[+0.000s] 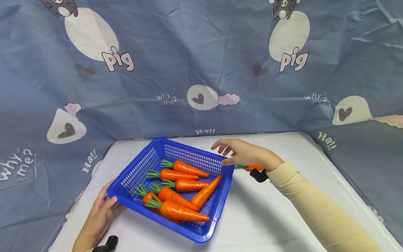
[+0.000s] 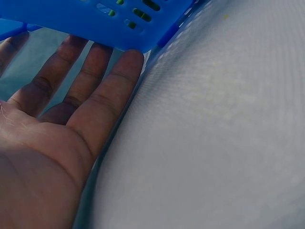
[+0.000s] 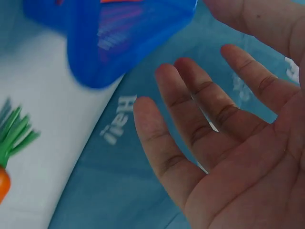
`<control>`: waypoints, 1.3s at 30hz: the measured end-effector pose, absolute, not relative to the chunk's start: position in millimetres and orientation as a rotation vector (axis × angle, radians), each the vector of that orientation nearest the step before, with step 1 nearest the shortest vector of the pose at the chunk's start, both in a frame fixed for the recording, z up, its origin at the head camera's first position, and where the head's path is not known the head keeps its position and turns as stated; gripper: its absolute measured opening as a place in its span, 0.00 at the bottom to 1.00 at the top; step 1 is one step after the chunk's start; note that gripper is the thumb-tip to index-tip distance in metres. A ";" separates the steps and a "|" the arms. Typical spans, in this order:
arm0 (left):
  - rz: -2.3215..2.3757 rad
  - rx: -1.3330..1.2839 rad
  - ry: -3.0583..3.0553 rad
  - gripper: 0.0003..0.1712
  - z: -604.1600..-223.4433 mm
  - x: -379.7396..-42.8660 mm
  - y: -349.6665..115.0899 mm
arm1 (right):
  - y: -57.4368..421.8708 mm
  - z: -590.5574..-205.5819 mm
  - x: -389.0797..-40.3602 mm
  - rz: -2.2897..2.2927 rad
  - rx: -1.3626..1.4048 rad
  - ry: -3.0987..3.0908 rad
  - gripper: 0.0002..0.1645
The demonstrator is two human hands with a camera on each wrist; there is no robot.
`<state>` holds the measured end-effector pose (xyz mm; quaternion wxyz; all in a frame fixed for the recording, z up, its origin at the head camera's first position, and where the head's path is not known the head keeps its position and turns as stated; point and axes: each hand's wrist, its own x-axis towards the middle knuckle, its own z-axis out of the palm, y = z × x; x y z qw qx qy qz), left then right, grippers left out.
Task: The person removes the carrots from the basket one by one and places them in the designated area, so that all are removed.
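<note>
A blue plastic basket (image 1: 189,229) with slotted walls stands at an angle on the white table. Several orange carrots (image 1: 184,211) with green tops lie inside it. At its left corner is my left hand (image 1: 99,213), the thumb near the rim; the left wrist view shows straight fingers (image 2: 102,102) with tips against or just beneath the basket wall (image 2: 81,19). Above the right back corner hovers my right hand (image 1: 244,153), fingers spread and loosely bent, holding nothing. In the right wrist view its palm faces the basket corner (image 3: 93,71), apart from it.
Another carrot (image 1: 255,167) lies on the table right of the basket, partly hidden by my right hand and wrist. White cloth covers the table (image 1: 261,217). A blue patterned curtain (image 1: 157,70) hangs behind and at both sides.
</note>
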<state>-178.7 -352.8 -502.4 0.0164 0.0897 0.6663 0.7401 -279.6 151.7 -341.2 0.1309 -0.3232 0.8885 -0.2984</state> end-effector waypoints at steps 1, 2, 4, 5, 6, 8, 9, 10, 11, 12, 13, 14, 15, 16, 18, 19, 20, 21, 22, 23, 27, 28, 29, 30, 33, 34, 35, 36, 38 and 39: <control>2.300 0.275 2.072 0.33 -502.1 -178.3 -353.2 | 147.5 -340.6 -277.1 -0.868 -0.956 2.564 0.32; 2.299 0.273 2.073 0.33 -502.0 -178.1 -353.5 | 143.6 -340.0 -274.5 -0.868 -0.971 2.549 0.32; 2.299 0.275 2.075 0.33 -501.8 -177.8 -353.7 | 136.2 -338.3 -269.4 -0.882 -0.996 2.518 0.32; 2.301 0.281 2.072 0.33 -501.8 -177.8 -353.6 | 132.8 -337.3 -266.9 -0.888 -0.996 2.503 0.33; 2.302 0.288 2.070 0.34 -501.9 -178.0 -353.3 | 129.4 -335.6 -263.9 -0.893 -0.991 2.492 0.33; 2.305 0.294 2.066 0.34 -502.1 -178.4 -352.6 | 123.0 -333.9 -260.5 -0.888 -1.004 2.475 0.33; 2.303 0.289 2.067 0.34 -502.2 -178.6 -352.4 | 120.0 -333.7 -259.1 -0.884 -1.010 2.466 0.33; 2.300 0.284 2.070 0.34 -502.4 -178.7 -352.2 | 116.9 -333.5 -257.8 -0.884 -1.006 2.451 0.34; 2.299 0.280 2.072 0.34 -502.6 -178.8 -352.1 | 113.8 -333.4 -256.7 -0.874 -1.009 2.441 0.34; 2.295 0.278 2.076 0.34 -502.8 -179.0 -352.0 | 110.9 -333.3 -255.6 -0.866 -1.016 2.431 0.34; 2.293 0.275 2.078 0.34 -503.0 -179.1 -352.1 | 108.0 -333.5 -254.6 -0.862 -1.018 2.415 0.34; 2.290 0.275 2.081 0.34 -503.2 -179.2 -352.0 | 105.2 -333.9 -253.8 -0.856 -1.021 2.402 0.34; 2.288 0.275 2.082 0.34 -503.1 -179.2 -351.9 | 102.5 -334.3 -252.9 -0.853 -1.019 2.390 0.34; 2.290 0.282 2.081 0.34 -503.2 -179.4 -351.8 | 99.7 -334.6 -251.8 -0.846 -1.017 2.380 0.34; 2.293 0.289 2.076 0.34 -503.2 -179.8 -351.2 | 94.6 -335.4 -250.0 -0.825 -1.031 2.362 0.34; 2.298 0.288 2.073 0.34 -503.3 -179.8 -350.9 | 91.9 -336.3 -249.4 -0.812 -1.041 2.354 0.34; 2.300 0.290 2.074 0.33 -503.2 -179.9 -350.5 | 89.2 -337.1 -248.7 -0.793 -1.058 2.352 0.34; 2.303 0.294 2.070 0.34 -503.1 -180.1 -350.3 | 86.3 -337.6 -247.6 -0.772 -1.069 2.351 0.34; 2.306 0.291 2.071 0.33 -503.2 -180.1 -350.1 | 83.2 -338.1 -246.3 -0.752 -1.077 2.346 0.34; 2.308 0.288 2.071 0.33 -503.3 -180.0 -349.8 | 80.1 -338.9 -245.2 -0.737 -1.086 2.339 0.34; 2.304 0.264 2.080 0.34 -503.5 -179.4 -349.8 | 68.0 -343.5 -240.7 -0.678 -1.100 2.319 0.35; 2.302 0.255 2.085 0.34 -503.6 -179.1 -349.8 | 65.7 -345.1 -239.6 -0.678 -1.095 2.305 0.35; 2.298 0.251 2.088 0.34 -503.6 -179.1 -350.1 | 63.6 -347.0 -238.6 -0.679 -1.090 2.294 0.36; 2.294 0.249 2.090 0.34 -503.4 -179.1 -350.1 | 61.4 -348.8 -237.7 -0.674 -1.083 2.287 0.36; 2.284 0.250 2.096 0.34 -502.5 -179.1 -350.2 | 56.0 -353.9 -235.5 -0.670 -1.064 2.265 0.38; 2.282 0.252 2.097 0.34 -502.2 -179.3 -350.4 | 54.2 -355.4 -234.8 -0.674 -1.062 2.251 0.38; 2.279 0.256 2.097 0.34 -501.9 -179.2 -350.8 | 52.2 -356.7 -234.2 -0.663 -1.058 2.248 0.38; 2.280 0.257 2.098 0.34 -501.5 -179.1 -351.0 | 50.2 -358.3 -234.0 -0.652 -1.058 2.244 0.38; 2.285 0.255 2.094 0.34 -501.4 -178.4 -352.1 | 46.1 -360.1 -232.8 -0.644 -1.051 2.220 0.39; 2.287 0.250 2.095 0.34 -501.5 -177.7 -352.7 | 43.6 -361.2 -232.3 -0.640 -1.047 2.207 0.39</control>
